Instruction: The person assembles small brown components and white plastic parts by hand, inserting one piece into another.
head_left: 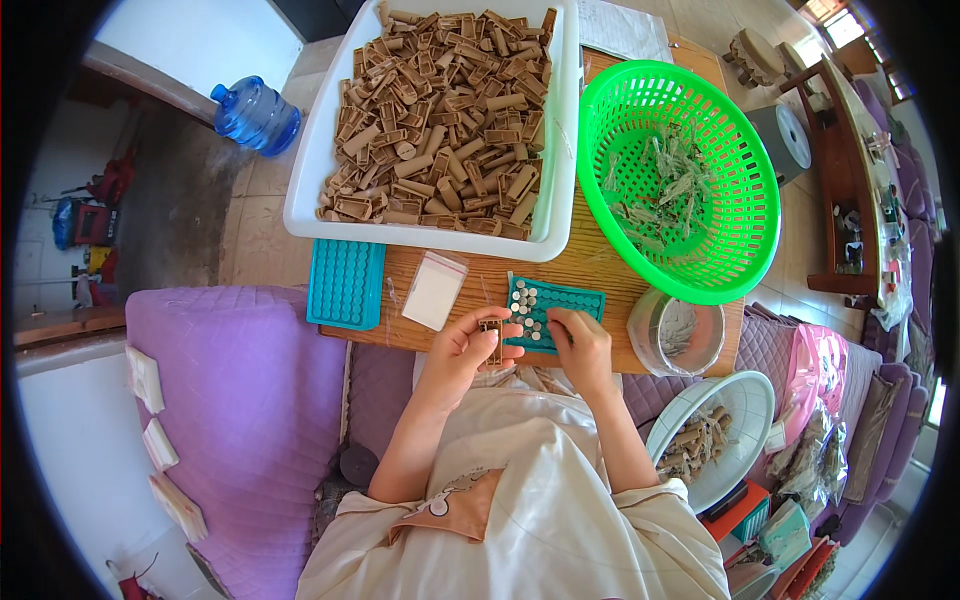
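Note:
My left hand (pixel 455 358) grips a small brown plastic casing (pixel 491 341), hollow side up, between thumb and fingers near the table's front edge. To its right lies a teal tray (pixel 578 300) with rows of round recesses. Several small silvery discs (pixel 522 297) are gathered at the tray's left end. At the tray's front right, my right hand (pixel 584 348) has thumb and fingertips pressed together. Whatever may be between those fingertips is too small to make out.
A white tub (pixel 303 200) heaped with brown casings stands at the back. A green basket (pixel 752 215) of clear wrapped pieces, a clear round container (pixel 705 335) and a white basket (pixel 752 400) are on the right. Teal trays (pixel 346 285) and a white card pack (pixel 433 290) lie left.

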`<state>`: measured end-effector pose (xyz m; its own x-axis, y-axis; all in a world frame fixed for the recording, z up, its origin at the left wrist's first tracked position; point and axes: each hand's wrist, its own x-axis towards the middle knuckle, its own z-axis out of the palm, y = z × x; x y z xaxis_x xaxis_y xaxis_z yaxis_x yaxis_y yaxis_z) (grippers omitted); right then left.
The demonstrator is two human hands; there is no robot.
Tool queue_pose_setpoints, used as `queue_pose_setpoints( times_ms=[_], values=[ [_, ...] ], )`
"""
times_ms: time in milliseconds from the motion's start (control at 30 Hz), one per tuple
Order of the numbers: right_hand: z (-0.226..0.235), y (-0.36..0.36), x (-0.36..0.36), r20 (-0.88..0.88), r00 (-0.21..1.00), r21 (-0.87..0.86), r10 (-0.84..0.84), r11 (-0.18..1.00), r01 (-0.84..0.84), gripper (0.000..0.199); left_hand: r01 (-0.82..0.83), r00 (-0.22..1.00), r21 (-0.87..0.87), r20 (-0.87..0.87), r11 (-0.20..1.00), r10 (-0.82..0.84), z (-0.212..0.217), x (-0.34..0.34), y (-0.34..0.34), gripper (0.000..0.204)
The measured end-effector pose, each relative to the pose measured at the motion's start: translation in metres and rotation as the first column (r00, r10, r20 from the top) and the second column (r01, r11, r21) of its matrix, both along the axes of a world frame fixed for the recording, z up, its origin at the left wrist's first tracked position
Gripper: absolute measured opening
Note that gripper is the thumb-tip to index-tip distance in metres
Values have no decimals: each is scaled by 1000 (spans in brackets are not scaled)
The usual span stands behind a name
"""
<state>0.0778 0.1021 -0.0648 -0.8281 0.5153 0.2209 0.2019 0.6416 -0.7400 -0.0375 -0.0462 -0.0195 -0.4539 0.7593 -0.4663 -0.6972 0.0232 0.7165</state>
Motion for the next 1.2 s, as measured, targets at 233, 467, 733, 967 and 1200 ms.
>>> queue_pose_setpoints(
  times_ms=[233, 467, 733, 967, 1200],
  values=[
    [51, -20, -11, -274, 958, -65, -82, 996, 67, 19, 80, 997, 51, -21, 995, -79, -1, 5, 4, 40],
    [44, -28, -19, -407, 913, 47, 36, 999, -18, 19, 116, 993, 94, -49, 989, -111, -7, 9, 7, 43],
    [35, -24, -13, -300, 940, 99, 160, 986, -136, 19, 126, 984, -27, -120, 992, -128, -13, 10, 8, 35],
    [15, -1, -1, -10, 981, -241, -194, 953, 186, 22, 22, 999, -57, -24, 998, -23, -10, -3, 0, 20],
    [0, -6, -6, 112, 990, -82, -88, 992, 98, 25, 25, 999, -41, -34, 999, -26, -16, -5, -1, 20]
  ],
)
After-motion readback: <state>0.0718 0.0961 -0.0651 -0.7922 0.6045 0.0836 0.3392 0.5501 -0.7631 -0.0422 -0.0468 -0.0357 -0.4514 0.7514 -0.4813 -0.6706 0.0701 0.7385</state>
